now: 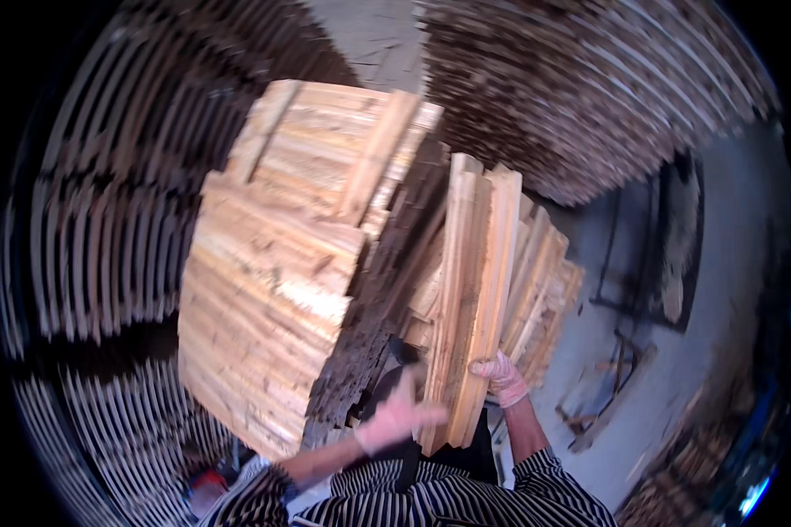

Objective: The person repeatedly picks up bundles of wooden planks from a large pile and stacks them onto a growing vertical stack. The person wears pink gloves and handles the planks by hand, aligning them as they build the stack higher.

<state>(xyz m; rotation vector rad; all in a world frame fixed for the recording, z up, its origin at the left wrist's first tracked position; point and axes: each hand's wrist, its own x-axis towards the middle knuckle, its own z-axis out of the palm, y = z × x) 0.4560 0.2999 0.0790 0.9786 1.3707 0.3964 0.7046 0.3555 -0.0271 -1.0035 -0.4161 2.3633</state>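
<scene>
Immediately right of a large stack of pale wooden panels (268, 290), a pair or more of long boards (492, 272) is held in front of the striped shirt (431, 505). The stack's dark, layered side runs close along the boards' left, leaving a narrow gap there. Behind them to the right: further pale planks (536, 303), slanted, partly hidden. Farther out: blurred slat stacks at left (110, 255) and a dark timber pile (580, 88) at upper right; black metal frame (646, 237) on grey floor (615, 369).

Boards: long axis runs from near the torso up and away, far ends leaning slightly right; edges roughly parallel. Right hand (501, 378), pink-gloved: gripping the boards' right edge, toward the near end. Left hand (400, 417), also gloved: fingers spread, at the left edge; contact cannot be told.
</scene>
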